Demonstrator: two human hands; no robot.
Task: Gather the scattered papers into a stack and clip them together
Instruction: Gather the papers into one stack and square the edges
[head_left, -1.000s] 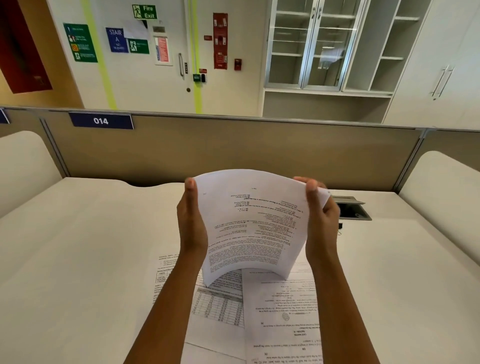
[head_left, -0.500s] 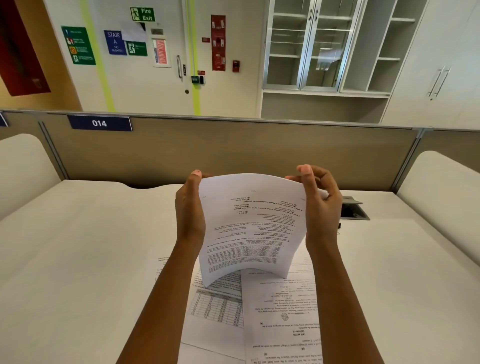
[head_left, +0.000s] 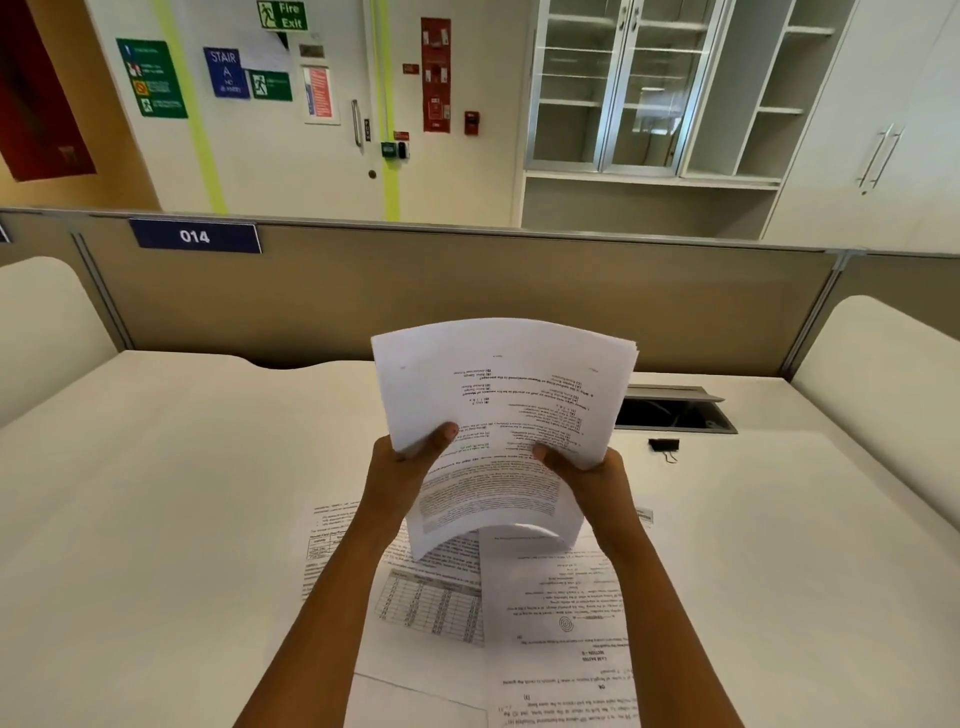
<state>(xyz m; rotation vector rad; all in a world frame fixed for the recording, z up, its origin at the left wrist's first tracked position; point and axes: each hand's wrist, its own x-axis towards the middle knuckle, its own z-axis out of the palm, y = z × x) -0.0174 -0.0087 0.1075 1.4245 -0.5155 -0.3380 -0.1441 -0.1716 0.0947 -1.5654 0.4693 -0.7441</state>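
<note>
A stack of printed papers (head_left: 506, 415) stands upright and bowed above the desk, its lower edge hanging just over the sheets below. My left hand (head_left: 402, 467) grips its left side with the thumb on the front. My right hand (head_left: 584, 470) grips the right side the same way. More printed sheets (head_left: 550, 597) lie spread flat on the white desk (head_left: 156, 519) under my forearms, one with a table (head_left: 431, 603) printed on it. A black binder clip (head_left: 664, 447) lies on the desk to the right of my right hand, apart from everything.
An open cable hatch (head_left: 675, 410) is set in the desk behind the clip. A tan partition (head_left: 467, 291) labelled 014 closes the far edge. Rounded white side panels (head_left: 883, 374) flank the desk left and right.
Both hands have slid down from the top corners of the stack to its middle, and the stack now stands taller in front of me, its top edge free.
</note>
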